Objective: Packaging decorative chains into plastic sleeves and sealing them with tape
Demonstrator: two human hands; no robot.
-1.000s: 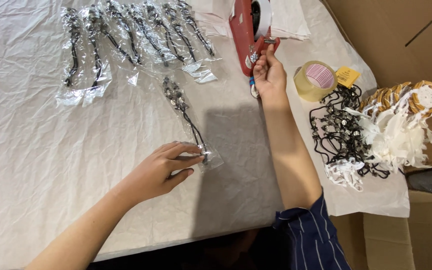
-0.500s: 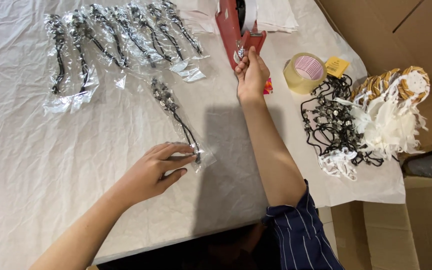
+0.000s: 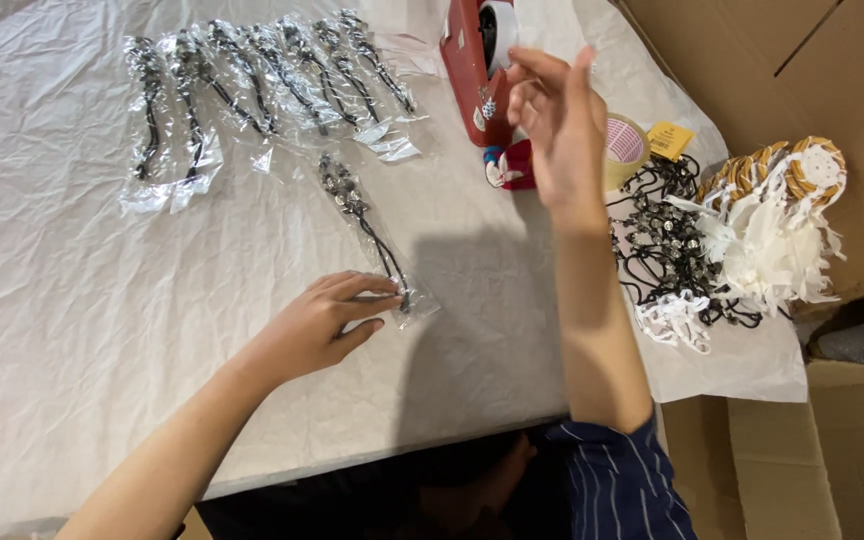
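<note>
Here the left hand pins the bagged necklace beside the red tape dispenser, while the open right hand could fold any clinging tape.

We see a table under crinkled white paper sheeting, with brown cardboard boxes at right.
</note>
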